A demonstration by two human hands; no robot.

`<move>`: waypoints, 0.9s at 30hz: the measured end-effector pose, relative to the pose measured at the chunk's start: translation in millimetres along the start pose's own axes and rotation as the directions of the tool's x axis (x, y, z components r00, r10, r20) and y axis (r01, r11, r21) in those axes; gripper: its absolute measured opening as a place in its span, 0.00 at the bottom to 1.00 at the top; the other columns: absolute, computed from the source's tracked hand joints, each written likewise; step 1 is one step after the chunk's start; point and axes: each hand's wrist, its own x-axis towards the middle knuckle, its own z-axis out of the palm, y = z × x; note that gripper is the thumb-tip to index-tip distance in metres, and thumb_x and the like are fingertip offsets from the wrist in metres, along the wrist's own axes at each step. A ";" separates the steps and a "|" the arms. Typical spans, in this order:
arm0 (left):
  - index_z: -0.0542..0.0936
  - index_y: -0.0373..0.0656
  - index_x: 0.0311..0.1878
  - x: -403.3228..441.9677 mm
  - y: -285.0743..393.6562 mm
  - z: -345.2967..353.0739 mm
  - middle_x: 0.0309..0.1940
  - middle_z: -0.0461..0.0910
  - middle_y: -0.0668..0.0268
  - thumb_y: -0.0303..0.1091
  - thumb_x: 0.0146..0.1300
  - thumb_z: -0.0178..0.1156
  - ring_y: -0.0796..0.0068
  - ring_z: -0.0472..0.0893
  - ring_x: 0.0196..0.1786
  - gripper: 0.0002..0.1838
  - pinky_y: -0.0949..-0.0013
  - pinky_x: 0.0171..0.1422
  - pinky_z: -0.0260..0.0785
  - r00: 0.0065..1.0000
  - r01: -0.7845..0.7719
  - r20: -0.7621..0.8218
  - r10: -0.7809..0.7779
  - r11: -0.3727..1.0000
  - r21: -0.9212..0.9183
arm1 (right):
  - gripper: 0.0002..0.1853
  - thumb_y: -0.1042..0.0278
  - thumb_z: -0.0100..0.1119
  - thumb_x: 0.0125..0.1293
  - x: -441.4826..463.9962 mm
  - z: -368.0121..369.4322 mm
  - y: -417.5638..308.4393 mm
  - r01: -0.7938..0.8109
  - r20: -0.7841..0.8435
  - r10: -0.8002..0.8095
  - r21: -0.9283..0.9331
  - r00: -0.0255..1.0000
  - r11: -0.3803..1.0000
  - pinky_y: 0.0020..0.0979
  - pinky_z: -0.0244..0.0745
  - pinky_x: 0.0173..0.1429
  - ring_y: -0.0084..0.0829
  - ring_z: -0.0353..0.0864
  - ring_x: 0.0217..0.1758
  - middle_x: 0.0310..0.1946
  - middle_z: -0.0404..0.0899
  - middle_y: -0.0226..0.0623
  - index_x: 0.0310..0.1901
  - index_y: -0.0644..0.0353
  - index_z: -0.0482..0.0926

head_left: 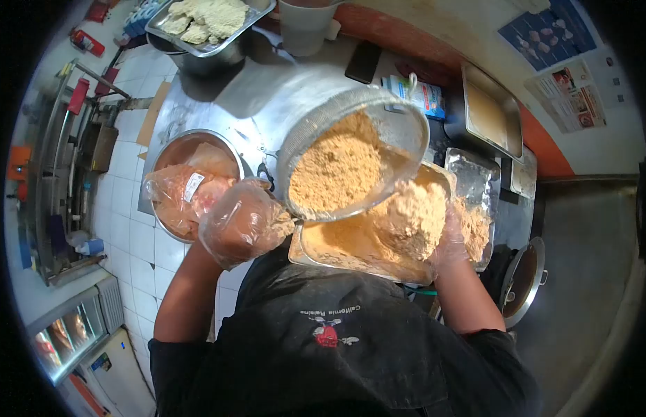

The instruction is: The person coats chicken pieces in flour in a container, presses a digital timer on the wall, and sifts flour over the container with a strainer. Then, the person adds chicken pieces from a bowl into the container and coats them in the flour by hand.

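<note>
My left hand (245,221), in a clear plastic glove, is closed at the rim of a large mesh sieve (399,132); its fingers are crusted with batter or flour. Orange-brown breading (340,167) lies in the sieve, which is tilted above a metal tray (323,258). My right hand (448,240), also gloved, is at the tray's right end against a large flour-coated piece (417,219); its fingers are mostly hidden behind it. Left of my left hand, a steel bowl (171,147) holds raw meat (212,191) and a clear plastic bag with a white label.
At the back left, a tray of pale coated pieces (205,19) rests on a pot. A white bucket (302,28), a dark phone (363,62) and a blue packet (427,97) stand farther back. To the right are a deep pan (490,115) and a floury tray (476,174).
</note>
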 end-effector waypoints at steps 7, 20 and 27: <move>0.76 0.35 0.64 33.2 14.6 32.8 0.57 0.81 0.55 0.36 0.60 0.78 0.58 0.82 0.60 0.32 0.56 0.67 0.75 0.962 0.154 0.252 -0.105 0.971 -0.182 | 0.19 0.61 0.52 0.81 -16.5 28.5 -25.8 0.486 0.205 -0.542 -0.752 0.815 0.446 0.38 0.77 0.69 0.35 0.82 0.63 0.59 0.82 0.45 0.63 0.66 0.78; 0.85 0.40 0.44 131.3 28.7 28.5 0.40 0.84 0.49 0.57 0.60 0.72 0.47 0.84 0.46 0.26 0.52 0.53 0.77 0.876 0.367 0.309 -0.370 0.928 0.069 | 0.27 0.62 0.52 0.75 55.6 -51.2 44.9 0.119 -0.141 0.187 -0.392 0.972 -0.912 0.46 0.57 0.86 0.50 0.70 0.78 0.70 0.77 0.48 0.69 0.72 0.75; 0.86 0.39 0.42 118.6 12.7 46.2 0.36 0.86 0.48 0.50 0.60 0.71 0.47 0.86 0.40 0.21 0.50 0.46 0.75 0.948 0.263 0.200 -0.247 0.963 -0.056 | 0.24 0.62 0.52 0.74 40.2 -14.9 70.0 0.217 -0.309 0.484 -0.614 0.819 -0.759 0.47 0.71 0.74 0.53 0.75 0.72 0.66 0.79 0.55 0.63 0.70 0.81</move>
